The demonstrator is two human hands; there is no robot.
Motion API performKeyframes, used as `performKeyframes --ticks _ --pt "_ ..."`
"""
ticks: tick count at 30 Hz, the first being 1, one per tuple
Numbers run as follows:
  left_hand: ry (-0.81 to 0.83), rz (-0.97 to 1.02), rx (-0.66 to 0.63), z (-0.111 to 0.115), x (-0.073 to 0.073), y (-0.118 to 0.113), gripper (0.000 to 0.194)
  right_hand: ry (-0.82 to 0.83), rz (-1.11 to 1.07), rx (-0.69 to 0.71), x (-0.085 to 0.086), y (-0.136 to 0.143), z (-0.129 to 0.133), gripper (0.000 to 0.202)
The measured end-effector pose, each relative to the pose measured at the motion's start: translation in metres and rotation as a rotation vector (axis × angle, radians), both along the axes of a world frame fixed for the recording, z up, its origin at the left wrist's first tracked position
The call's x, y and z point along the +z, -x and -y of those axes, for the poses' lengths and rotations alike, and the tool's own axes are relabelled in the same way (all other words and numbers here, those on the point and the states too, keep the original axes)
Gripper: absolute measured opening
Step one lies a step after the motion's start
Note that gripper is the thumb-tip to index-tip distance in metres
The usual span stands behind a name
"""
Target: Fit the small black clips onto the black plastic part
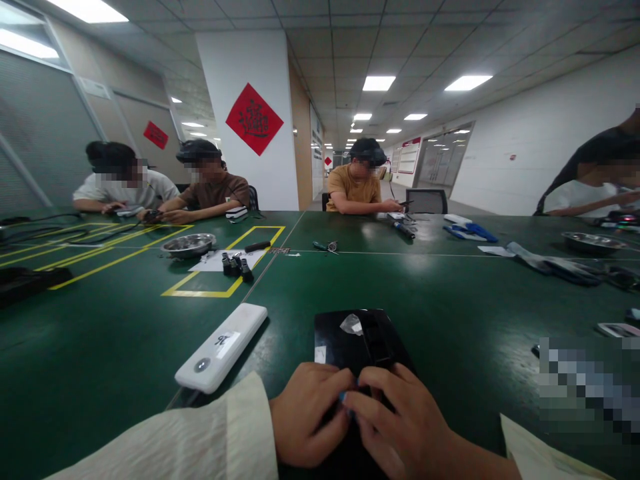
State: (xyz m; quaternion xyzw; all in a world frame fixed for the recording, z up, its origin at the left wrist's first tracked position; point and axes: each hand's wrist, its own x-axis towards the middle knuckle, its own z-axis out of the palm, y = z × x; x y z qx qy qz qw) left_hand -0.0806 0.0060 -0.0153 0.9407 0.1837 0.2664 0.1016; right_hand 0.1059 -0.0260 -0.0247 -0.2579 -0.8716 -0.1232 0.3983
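Note:
My left hand [315,413] and my right hand [400,417] meet over the near part of a flat black case [345,340]. Both have bent fingers, with the tips pressed together in a pinch. A spot of blue shows at the fingertips, too small to name; whatever is between them is mostly hidden. On top of the case lies a small clear plastic scrap [352,325], beside a recessed slot, and a white label [321,354] sits at its left edge. To the left is a white oblong device [223,350] with a round button and a handwritten label.
Green table [280,283] with yellow tape outlines. A metal bowl [189,245], black parts [237,267] on paper and green-handled pliers [325,247] lie farther back. Blue-and-grey cloth items [545,260] are at right. Several people sit or lean around the table, working with their hands.

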Motion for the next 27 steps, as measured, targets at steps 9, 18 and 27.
performKeyframes --ticks 9,18,27 --pt "0.005 -0.085 0.013 -0.002 -0.003 0.001 0.015 0.077 0.047 0.001 -0.003 0.004 -0.001 0.029" --pt "0.4 0.243 0.147 0.005 -0.001 0.003 0.031 0.016 0.05 -0.01 0.009 -0.003 0.004 0.047" --pt "0.832 0.629 0.359 -0.007 -0.01 -0.004 0.037 0.24 0.04 -0.386 0.028 -0.01 -0.012 0.06"
